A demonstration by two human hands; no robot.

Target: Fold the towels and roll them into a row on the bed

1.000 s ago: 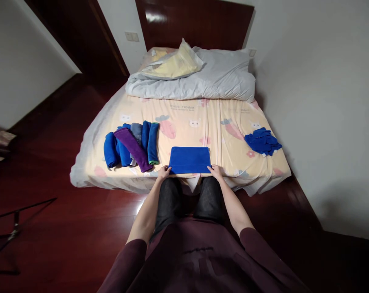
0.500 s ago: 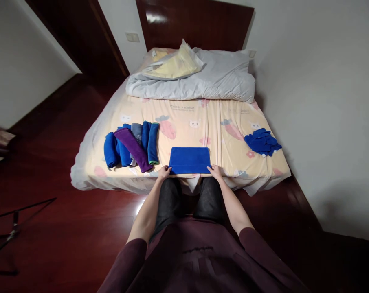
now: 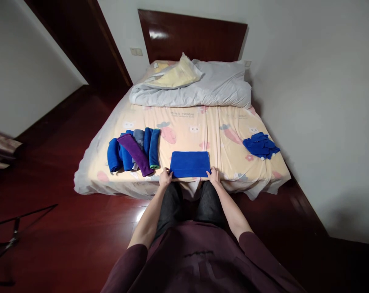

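A blue towel (image 3: 189, 163) lies flat in a rectangle at the front edge of the bed, a fold line running across its near part. My left hand (image 3: 165, 177) pinches its near left corner, and my right hand (image 3: 214, 176) grips the near right corner. To the left sit several rolled towels in blue and grey, with a purple rolled towel (image 3: 136, 155) lying slantwise on top. A green-edged blue roll (image 3: 154, 149) is the closest of them to the flat towel. On the right is a loose heap of blue cloths (image 3: 260, 145).
The bed (image 3: 190, 138) has a pale yellow sheet with carrot prints. A folded grey quilt (image 3: 221, 83) and a yellow cloth (image 3: 180, 75) lie by the dark headboard (image 3: 193, 36). A black metal stand (image 3: 15, 232) is on the floor at left.
The view has tipped slightly, so the bed sits a little lower in the picture. Both hands stay at the towel's near corners, and the towel's shape is much the same.
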